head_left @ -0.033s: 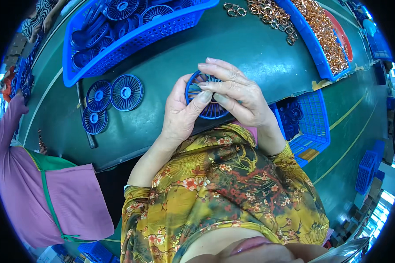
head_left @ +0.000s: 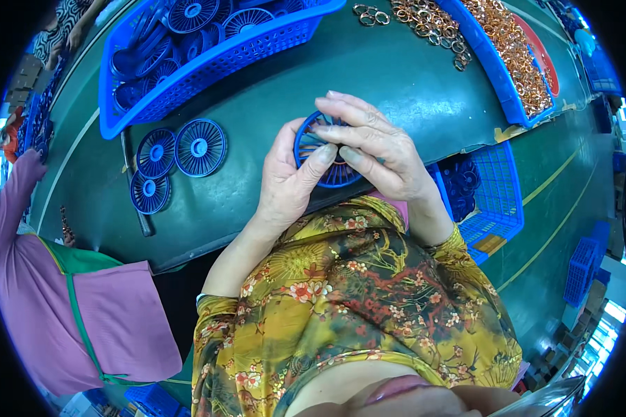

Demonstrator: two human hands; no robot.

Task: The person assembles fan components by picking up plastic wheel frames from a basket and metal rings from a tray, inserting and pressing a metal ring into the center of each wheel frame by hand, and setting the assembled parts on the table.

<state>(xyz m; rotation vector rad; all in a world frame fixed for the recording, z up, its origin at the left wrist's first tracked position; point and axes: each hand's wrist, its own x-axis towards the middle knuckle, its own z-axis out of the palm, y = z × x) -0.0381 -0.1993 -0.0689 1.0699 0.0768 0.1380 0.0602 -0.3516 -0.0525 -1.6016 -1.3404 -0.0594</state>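
Note:
A round blue spoked grille (head_left: 338,178) is held just past the table's near edge, in front of my chest. My left hand (head_left: 284,177) is closed on its left rim, with the thumb laid toward the hub. My right hand (head_left: 386,149) bends over the grille from the right, fingers and thumb pressed at its middle; they hide the hub and whatever may lie there. Something copper-coloured shows faintly between the spokes. To the left, a larger blue grille (head_left: 200,147) and two others, one upper (head_left: 156,152) and one lower (head_left: 150,192), lie flat on the green table (head_left: 257,132).
A blue basket (head_left: 219,66) full of grilles stands at the far left. Copper-coloured rings (head_left: 435,24) lie loose beside a blue tray (head_left: 490,62) heaped with more. Below the table's right edge is another blue basket (head_left: 497,187). A dark rod (head_left: 138,201) and a co-worker's purple sleeve (head_left: 10,201) are at left.
My right hand's fingers have shifted very slightly over the grille. The co-worker's hand at the far left has moved a little.

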